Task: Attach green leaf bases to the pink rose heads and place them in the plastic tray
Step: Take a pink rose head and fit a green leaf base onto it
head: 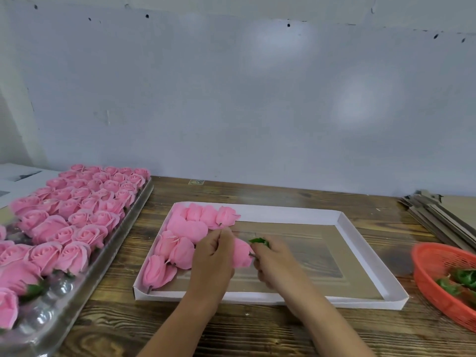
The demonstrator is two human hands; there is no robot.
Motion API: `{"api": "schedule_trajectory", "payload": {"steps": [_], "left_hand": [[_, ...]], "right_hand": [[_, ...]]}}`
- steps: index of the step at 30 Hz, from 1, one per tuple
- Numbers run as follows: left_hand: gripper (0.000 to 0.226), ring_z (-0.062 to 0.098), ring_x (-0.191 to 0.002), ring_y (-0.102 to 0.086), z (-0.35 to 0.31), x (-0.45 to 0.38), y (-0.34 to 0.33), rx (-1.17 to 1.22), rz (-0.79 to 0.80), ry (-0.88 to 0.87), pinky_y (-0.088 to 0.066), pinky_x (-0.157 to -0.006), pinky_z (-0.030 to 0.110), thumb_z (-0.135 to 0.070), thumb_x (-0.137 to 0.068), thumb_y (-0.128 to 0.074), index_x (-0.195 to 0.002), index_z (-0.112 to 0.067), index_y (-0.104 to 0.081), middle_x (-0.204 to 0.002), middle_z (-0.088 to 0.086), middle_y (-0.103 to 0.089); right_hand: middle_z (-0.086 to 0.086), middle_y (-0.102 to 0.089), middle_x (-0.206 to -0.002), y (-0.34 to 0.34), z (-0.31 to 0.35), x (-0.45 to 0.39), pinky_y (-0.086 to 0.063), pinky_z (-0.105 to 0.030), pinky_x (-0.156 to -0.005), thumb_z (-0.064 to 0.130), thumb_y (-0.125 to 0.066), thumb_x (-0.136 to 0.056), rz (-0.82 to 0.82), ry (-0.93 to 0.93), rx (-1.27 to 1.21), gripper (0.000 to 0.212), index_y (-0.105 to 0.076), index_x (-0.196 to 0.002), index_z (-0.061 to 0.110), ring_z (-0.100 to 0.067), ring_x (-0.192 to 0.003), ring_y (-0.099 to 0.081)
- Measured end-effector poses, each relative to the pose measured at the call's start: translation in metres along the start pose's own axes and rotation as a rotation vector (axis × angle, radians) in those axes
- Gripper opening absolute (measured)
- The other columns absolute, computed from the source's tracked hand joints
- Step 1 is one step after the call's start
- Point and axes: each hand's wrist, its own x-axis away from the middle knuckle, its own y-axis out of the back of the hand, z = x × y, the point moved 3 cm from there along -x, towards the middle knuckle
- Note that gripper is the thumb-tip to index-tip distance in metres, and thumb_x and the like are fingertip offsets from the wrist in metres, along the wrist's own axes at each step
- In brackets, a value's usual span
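My left hand [213, 256] grips a pink rose head [242, 253] over the white box lid [371, 256], with the rose's base turned to the right. My right hand [273, 261] pinches a green leaf base [260, 242] right beside that rose's stem end. Several loose pink rose heads [180, 243] lie on their sides in the left part of the white lid. The clear plastic tray [77, 300] at the left holds many upright pink roses [77, 217]; its nearest cups are bare.
An orange mesh basket [432, 266] with green leaf bases [461, 279] stands at the right edge. Flat cardboard sheets [438, 212] are stacked at the back right. A white wall runs along the back of the wooden table [257, 331].
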Motion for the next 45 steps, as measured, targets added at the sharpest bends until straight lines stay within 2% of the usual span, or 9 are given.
{"api": "schedule_trajectory", "payload": {"steps": [6, 11, 17, 23, 29, 32, 38, 42, 45], "left_hand": [[0.041, 0.015, -0.058, -0.039, -0.001, 0.000, 0.002, -0.033, -0.082, -0.022, -0.031, -0.053, 0.031, -0.026, -0.103, -0.040, -0.065, -0.015, -0.046, -0.057, -0.004, -0.039], [0.040, 0.001, -0.051, -0.042, 0.005, 0.000, 0.001, -0.102, -0.127, -0.081, -0.037, -0.048, 0.015, -0.026, -0.103, -0.042, -0.065, -0.016, -0.053, -0.052, -0.012, -0.043], [0.042, 0.003, -0.048, -0.039, 0.005, -0.001, 0.000, -0.139, -0.121, -0.096, -0.036, -0.048, 0.016, -0.027, -0.103, -0.040, -0.064, -0.016, -0.047, -0.048, -0.013, -0.042], [0.039, 0.022, -0.063, -0.043, 0.004, -0.002, 0.001, -0.010, -0.078, 0.018, -0.037, -0.058, 0.036, -0.025, -0.104, -0.039, -0.071, -0.010, -0.051, -0.067, 0.010, -0.047], [0.035, 0.009, -0.050, -0.039, 0.009, -0.003, 0.002, 0.131, -0.016, 0.142, -0.034, -0.042, 0.018, -0.024, -0.105, -0.039, -0.078, -0.009, -0.055, -0.065, 0.007, -0.045], [0.036, 0.006, -0.047, -0.038, 0.009, -0.002, 0.002, 0.128, -0.009, 0.141, -0.033, -0.041, 0.018, -0.025, -0.105, -0.039, -0.077, -0.009, -0.055, -0.063, 0.005, -0.046], [0.041, 0.019, -0.059, -0.044, 0.000, 0.002, 0.002, 0.030, -0.058, -0.017, -0.038, -0.056, 0.033, -0.025, -0.105, -0.039, -0.070, -0.007, -0.052, -0.064, 0.010, -0.049], [0.041, 0.012, -0.056, -0.044, 0.002, 0.001, 0.003, 0.058, -0.036, 0.022, -0.037, -0.051, 0.025, -0.027, -0.104, -0.039, -0.067, -0.013, -0.052, -0.063, 0.006, -0.050], [0.042, 0.010, -0.055, -0.046, 0.002, 0.002, 0.002, -0.001, -0.030, -0.046, -0.038, -0.049, 0.020, -0.027, -0.105, -0.039, -0.069, -0.012, -0.053, -0.061, 0.003, -0.051]], "right_hand": [[0.012, -0.047, -0.059, -0.001, -0.003, 0.017, -0.028, -0.015, -0.042, 0.016, -0.049, -0.094, 0.158, 0.062, -0.017, 0.018, -0.057, -0.085, 0.030, -0.003, -0.045, -0.039], [0.034, -0.065, -0.082, -0.006, 0.003, 0.029, -0.041, -0.003, -0.061, 0.032, -0.058, -0.087, 0.228, 0.256, 0.041, 0.030, -0.055, -0.115, 0.043, 0.016, -0.074, -0.059], [0.036, -0.059, -0.079, -0.005, -0.006, 0.026, -0.034, -0.017, -0.069, 0.047, -0.037, -0.085, 0.223, 0.230, 0.023, 0.039, -0.044, -0.114, 0.072, 0.013, -0.072, -0.053], [0.032, -0.065, -0.093, -0.002, 0.000, 0.032, -0.042, -0.008, -0.070, 0.028, -0.050, -0.102, 0.085, 0.422, 0.110, 0.028, -0.050, -0.113, 0.053, 0.006, -0.084, -0.060], [0.028, -0.064, -0.107, -0.002, -0.002, 0.028, -0.054, -0.030, -0.086, 0.028, -0.066, -0.093, -0.054, 0.492, 0.087, 0.035, -0.061, -0.114, 0.055, -0.004, -0.100, -0.060], [0.025, -0.069, -0.097, -0.004, -0.003, 0.027, -0.053, -0.019, -0.080, 0.030, -0.073, -0.083, -0.116, 0.473, -0.048, 0.038, -0.063, -0.100, 0.062, -0.001, -0.090, -0.064], [0.001, -0.076, -0.083, -0.003, -0.006, 0.027, -0.059, -0.032, -0.076, 0.019, -0.083, -0.077, -0.152, 0.427, -0.188, 0.035, -0.073, -0.092, 0.050, -0.020, -0.078, -0.070], [-0.001, -0.076, -0.079, -0.003, -0.007, 0.026, -0.057, -0.023, -0.074, 0.002, -0.080, -0.077, -0.110, 0.390, -0.233, 0.036, -0.078, -0.084, 0.038, -0.012, -0.073, -0.070], [-0.007, -0.075, -0.072, -0.003, -0.008, 0.026, -0.058, -0.026, -0.072, -0.002, -0.077, -0.078, -0.073, 0.336, -0.294, 0.031, -0.075, -0.092, 0.025, -0.011, -0.066, -0.067]]}}
